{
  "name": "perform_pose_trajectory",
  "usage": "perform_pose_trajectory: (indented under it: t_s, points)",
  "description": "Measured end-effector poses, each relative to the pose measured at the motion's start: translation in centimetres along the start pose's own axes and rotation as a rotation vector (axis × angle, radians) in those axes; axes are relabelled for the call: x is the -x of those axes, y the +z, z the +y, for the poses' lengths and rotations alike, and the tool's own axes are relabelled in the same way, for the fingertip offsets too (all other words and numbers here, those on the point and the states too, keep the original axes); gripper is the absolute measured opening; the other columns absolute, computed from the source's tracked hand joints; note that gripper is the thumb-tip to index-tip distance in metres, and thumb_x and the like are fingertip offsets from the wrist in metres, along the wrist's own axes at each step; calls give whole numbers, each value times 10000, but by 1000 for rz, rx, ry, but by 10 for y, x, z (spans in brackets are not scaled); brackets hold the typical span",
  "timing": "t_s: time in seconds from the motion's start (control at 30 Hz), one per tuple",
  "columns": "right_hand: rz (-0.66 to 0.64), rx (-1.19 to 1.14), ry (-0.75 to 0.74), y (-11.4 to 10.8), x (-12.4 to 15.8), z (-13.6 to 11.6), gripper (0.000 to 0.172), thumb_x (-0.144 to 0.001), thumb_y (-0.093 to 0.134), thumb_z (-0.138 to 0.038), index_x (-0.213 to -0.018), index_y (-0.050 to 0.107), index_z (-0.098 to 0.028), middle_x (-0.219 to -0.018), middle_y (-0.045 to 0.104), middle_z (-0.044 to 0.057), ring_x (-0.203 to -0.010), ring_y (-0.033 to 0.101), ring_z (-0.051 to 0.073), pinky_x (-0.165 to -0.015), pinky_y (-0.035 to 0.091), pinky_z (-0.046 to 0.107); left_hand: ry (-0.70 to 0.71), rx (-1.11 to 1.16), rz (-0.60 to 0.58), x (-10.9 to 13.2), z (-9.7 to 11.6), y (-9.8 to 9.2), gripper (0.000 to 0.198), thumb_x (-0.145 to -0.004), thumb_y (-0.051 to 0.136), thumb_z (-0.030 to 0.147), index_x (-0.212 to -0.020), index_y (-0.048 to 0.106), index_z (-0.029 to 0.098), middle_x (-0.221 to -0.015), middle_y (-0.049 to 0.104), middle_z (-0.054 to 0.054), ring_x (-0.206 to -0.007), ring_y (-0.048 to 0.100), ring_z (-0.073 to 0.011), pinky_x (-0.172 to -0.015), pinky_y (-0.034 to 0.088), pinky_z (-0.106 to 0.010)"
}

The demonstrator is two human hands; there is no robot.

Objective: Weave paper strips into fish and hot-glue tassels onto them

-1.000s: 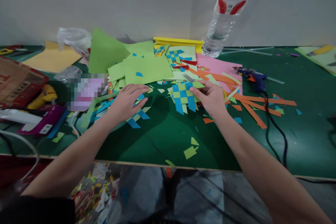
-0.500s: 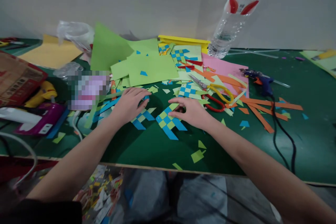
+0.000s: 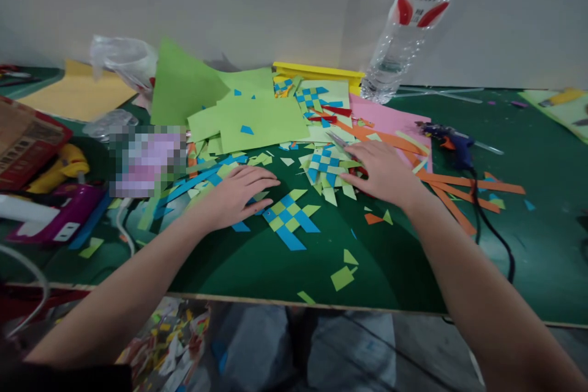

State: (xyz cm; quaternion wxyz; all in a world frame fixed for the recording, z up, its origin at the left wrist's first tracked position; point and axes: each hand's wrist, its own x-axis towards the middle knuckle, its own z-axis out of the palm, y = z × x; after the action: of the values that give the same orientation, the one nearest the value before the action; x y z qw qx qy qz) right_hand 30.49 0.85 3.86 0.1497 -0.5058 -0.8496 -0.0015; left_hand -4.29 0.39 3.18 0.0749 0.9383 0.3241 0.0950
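Lying toward the counter's (image 3: 390,275) front edge, the paper fish (image 3: 288,217) is nearer the left hand (image 3: 239,196), thumb and fingers apart, than the right hand (image 3: 379,165), which covers scissors (image 3: 337,139), grip hidden.

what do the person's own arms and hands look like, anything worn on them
Both the left hand and the right hand are bare: no gloves, rings or watch show. The forearms are bare too, with no visible markings. A plain black sleeve covers the left arm at the bottom edge of the picture; no sleeve shows on the right arm.
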Motion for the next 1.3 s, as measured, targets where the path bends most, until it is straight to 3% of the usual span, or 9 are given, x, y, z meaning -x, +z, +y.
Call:
perform_pose_trajectory:
  t_s: [0.13,0.27,0.37,0.53,0.77,0.97,1.1,1.2,1.3]
  points:
    - [-37,-88,119,-6,16,33,515,-823,603,-524,-1206,595,-179,-1227,627,148,-1147,566,329,-965,447,495,-9,3,-18,0,-2,1,400,-1005,424,439,-1310,576,230,-1341,598,-89,-1258,531,-254,-1085,374,-445]
    - [-120,-33,207,-16,26,44,568,-669,716,-642,-983,623,-177,-1028,644,138,-953,592,317,-823,478,466,-18,-2,-17,-1,-5,2,402,-1001,428,446,-1307,581,235,-1342,598,-88,-1255,533,-254,-1098,366,-452]
    - [-154,-1,245,-19,26,39,544,-697,699,-640,-991,626,-189,-981,661,118,-857,599,288,-724,464,417,-2,-7,-16,0,-6,2,385,-1001,442,430,-1298,582,230,-1353,591,-84,-1260,529,-248,-1094,371,-440]
    - [-127,56,298,-12,24,33,344,-786,656,-425,-1028,664,-180,-969,679,114,-789,608,246,-604,419,338,6,-15,-3,-1,-5,2,364,-1004,438,414,-1279,591,231,-1350,594,-85,-1260,534,-253,-1084,379,-441]
    - [-15,133,343,2,15,20,376,-885,540,-266,-1219,636,-123,-1086,674,173,-985,633,326,-816,497,445,-3,-11,-17,-1,-4,2,354,-995,449,417,-1257,613,246,-1343,602,-75,-1248,546,-258,-1089,382,-456]
    - [98,106,425,12,5,16,255,-907,530,-236,-1092,652,-110,-1013,688,180,-1032,626,348,-899,468,491,-5,0,-19,-2,-4,2,364,-999,435,419,-1256,620,240,-1340,602,-79,-1247,544,-261,-1089,384,-461]
    - [159,164,449,15,-1,16,271,-920,471,-234,-1090,633,-99,-1026,689,196,-1025,620,368,-888,462,521,22,-12,-24,-2,-3,0,385,-997,451,433,-1281,594,217,-1358,585,-92,-1261,528,-258,-1094,376,-451]
    - [226,146,356,14,-4,10,336,-940,406,-236,-1173,617,-117,-1149,681,191,-1110,601,360,-950,442,546,44,5,-17,-2,0,-1,439,-965,514,479,-1312,576,218,-1370,575,-92,-1275,512,-267,-1109,364,-455]
    - [211,26,146,15,-4,-4,402,-965,414,-307,-1299,572,-151,-1337,618,143,-1253,547,310,-1068,398,516,60,20,-19,-2,2,0,518,-923,570,531,-1343,559,228,-1386,566,-91,-1288,498,-281,-1120,359,-465]
